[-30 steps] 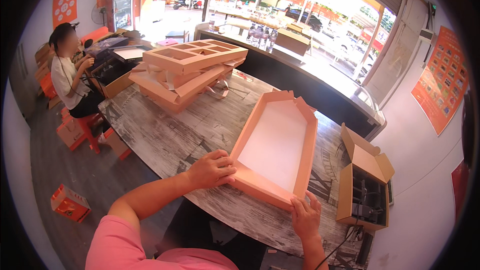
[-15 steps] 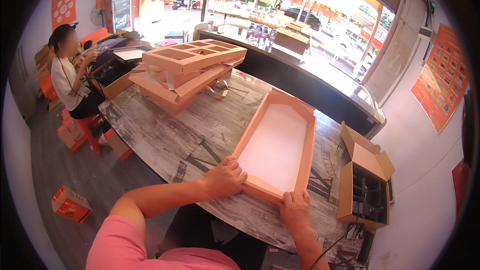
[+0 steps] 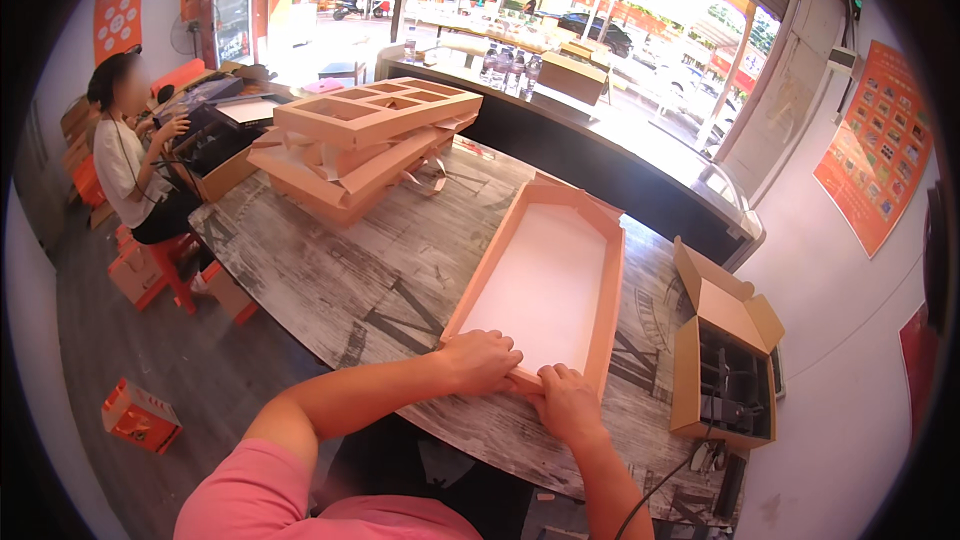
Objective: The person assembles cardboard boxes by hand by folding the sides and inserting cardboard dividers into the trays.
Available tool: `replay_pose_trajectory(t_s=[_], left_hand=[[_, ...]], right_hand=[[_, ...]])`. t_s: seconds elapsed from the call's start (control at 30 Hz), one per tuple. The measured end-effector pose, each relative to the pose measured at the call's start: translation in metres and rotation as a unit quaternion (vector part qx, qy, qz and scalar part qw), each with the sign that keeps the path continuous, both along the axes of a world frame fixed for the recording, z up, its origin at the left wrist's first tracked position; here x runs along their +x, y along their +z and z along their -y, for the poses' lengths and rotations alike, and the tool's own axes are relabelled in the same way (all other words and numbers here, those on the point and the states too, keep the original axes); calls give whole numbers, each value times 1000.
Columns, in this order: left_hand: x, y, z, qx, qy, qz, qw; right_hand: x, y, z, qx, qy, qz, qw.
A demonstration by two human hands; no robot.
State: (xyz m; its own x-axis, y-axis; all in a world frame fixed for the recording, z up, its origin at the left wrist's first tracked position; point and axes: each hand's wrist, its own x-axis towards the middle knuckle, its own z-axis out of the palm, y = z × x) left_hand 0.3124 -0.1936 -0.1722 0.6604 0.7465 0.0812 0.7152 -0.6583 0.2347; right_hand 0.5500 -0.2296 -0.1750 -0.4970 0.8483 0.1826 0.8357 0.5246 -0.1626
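An orange-brown cardboard box tray [image 3: 612,285] with a white floor lies on the table, its long sides running away from me. My left hand [image 3: 482,360] is closed over its near wall, fingers curled across the rim. Close beside it, my right hand [image 3: 568,403] grips the same wall near its right end, fingertips over the top edge. At the tray's far end the cardboard flaps stand partly raised. Both palms and thumbs are mostly hidden.
Stacked cardboard trays and a divided insert [image 3: 372,120] sit at the table's far left. An open carton [image 3: 690,380] with black devices and a cable lies at right. A seated person [image 3: 130,155] works at the left. An orange paper bag [image 3: 140,418] stands on the floor.
My left hand has slid right along the near wall and my right hand has moved left, so they are closer together. The view has shifted slightly.
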Motion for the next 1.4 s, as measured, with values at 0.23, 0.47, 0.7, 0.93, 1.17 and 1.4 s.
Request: replay_pose_trajectory(t_s=[0.23, 0.47, 0.7, 0.93, 1.17, 1.4], left_hand=[[7, -2, -14, -94, -14, -17, 995], [6, 4, -13, -97, 3, -43, 994], [-17, 12, 2, -47, 63, -33, 996], [-15, 15, 2, -42, 69, -40, 996], [-11, 19, -1, -62, 57, -68, 994], [-11, 26, -4, -93, 55, -105, 989]], right_hand=[[4, 1, -4, -34, 4, 4, 999], [6, 4, -2, -37, -17, 33, 999], [15, 16, 11, 34, -37, 148, 988], [24, 16, 1, 23, 13, 105, 994], [31, 8, -3, 28, 26, 112, 993], [32, 12, -7, 10, 40, 74, 996]])
